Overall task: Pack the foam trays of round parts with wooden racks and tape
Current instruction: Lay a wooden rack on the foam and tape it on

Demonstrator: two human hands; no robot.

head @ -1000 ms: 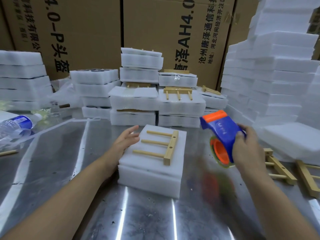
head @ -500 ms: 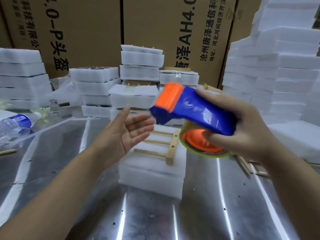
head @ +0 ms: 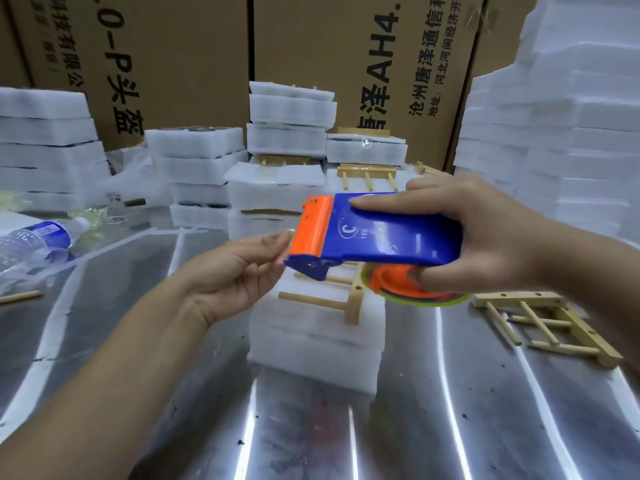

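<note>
Taping looks about to start: right hand grips the tape dispenser above the foam stack with its wooden rack. Left hand's fingers pinch at the orange mouth, apparently seeking the tape end, which needs drawing out over the foam.

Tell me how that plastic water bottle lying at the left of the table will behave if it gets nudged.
The water bottle lies on its side on the smooth metal table, so it would probably roll. It is thin clear plastic and looks nearly empty, so likely light, and it may dent under a squeeze.
</note>
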